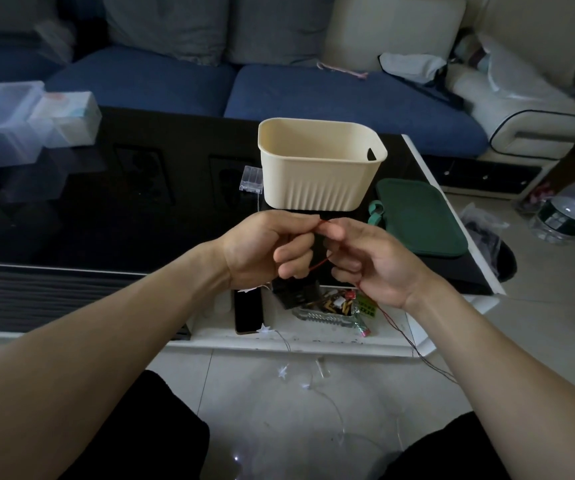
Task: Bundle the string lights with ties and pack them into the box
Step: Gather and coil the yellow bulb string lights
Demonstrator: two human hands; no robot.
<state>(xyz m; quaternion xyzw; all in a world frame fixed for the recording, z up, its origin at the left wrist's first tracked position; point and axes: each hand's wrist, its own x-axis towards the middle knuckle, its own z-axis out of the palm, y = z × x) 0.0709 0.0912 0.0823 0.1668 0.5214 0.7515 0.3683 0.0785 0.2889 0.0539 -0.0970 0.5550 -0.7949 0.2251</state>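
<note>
1. The left hand (268,245) and right hand (365,258) meet above the near edge of the desk (123,209), fingers curled, both pinching a thin red wire (319,264).
2. The wire runs from the fingertips down and right, slanting past the right wrist toward the floor (a dark strand beside it).
3. The string lights (313,386) trail loose on the floor between the knees, their long run heading toward the viewer, small star shapes along it.
4. The box (317,168), cream and ribbed, stands upright on the desk just beyond the hands, opening up.
5. A green lid (421,220) lies flat right of the box.
</note>
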